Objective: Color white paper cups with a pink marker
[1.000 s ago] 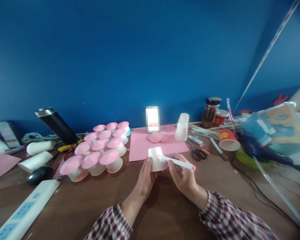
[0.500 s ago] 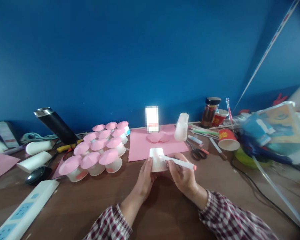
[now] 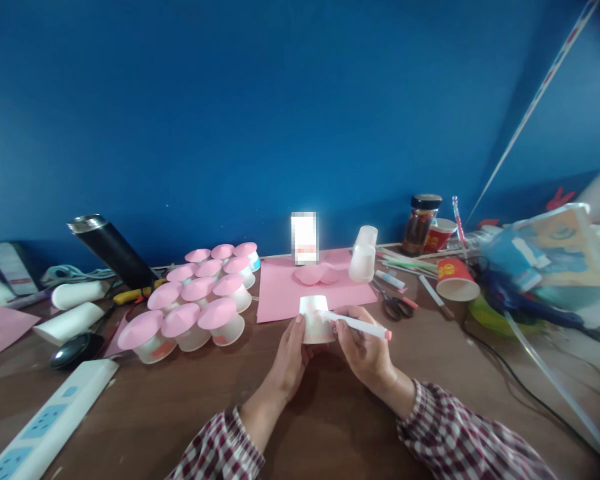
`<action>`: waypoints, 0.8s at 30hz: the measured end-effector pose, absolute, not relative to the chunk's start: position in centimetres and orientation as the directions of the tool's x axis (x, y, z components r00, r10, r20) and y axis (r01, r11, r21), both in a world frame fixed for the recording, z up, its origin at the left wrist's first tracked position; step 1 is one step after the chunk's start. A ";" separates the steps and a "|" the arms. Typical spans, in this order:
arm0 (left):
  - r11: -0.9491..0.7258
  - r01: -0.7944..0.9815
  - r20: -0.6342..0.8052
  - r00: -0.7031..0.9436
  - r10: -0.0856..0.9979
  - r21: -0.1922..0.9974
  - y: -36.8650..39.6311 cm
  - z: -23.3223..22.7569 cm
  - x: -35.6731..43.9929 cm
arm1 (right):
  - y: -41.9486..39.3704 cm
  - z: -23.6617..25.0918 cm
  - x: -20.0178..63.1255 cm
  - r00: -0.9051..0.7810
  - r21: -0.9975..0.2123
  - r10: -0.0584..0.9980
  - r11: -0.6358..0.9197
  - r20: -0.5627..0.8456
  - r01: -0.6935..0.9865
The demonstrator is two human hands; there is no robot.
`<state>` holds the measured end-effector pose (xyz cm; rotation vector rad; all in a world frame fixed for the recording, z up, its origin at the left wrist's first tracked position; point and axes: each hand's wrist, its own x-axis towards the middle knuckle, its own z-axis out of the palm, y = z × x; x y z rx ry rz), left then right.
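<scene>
My left hand (image 3: 291,357) grips the left side of a white paper cup (image 3: 315,327), which is upside down with its wide rim at the bottom. A white marker (image 3: 363,325) with a pinkish-red end is pinched in my right hand (image 3: 363,343), its tip at the cup's side. Some fingers of both hands are hidden behind the cup. Beyond it lies a pink paper sheet (image 3: 275,290) with pink paper pieces (image 3: 313,274) on it. Two more white cups (image 3: 363,262) lie nested at the sheet's right.
At left stand several upturned cups with pink cone tops (image 3: 140,330). A power strip (image 3: 55,413), black mouse (image 3: 77,350) and black flask (image 3: 113,250) are farther left. Scissors (image 3: 396,305), a red cup (image 3: 457,280), a jar (image 3: 421,227) and a cable (image 3: 520,380) lie right.
Both hands hold the same grip on the cup and the marker. The marker has shifted very slightly to the left; everything else looks still.
</scene>
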<state>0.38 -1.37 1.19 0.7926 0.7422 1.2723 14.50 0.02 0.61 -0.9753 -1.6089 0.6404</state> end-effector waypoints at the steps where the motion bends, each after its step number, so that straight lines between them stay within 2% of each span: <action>1: 0.117 -0.524 -0.044 0.149 0.988 0.844 -1.4 1.2 0.4 | 0.0 0.6 14.5 -0.066 -0.816 0.854 0.514 0.516 0.266; 24: 0.129 -0.544 -0.046 0.164 0.985 0.829 -1.5 1.6 0.4 | 0.0 0.8 14.5 -0.033 -0.815 0.851 0.511 0.523 0.274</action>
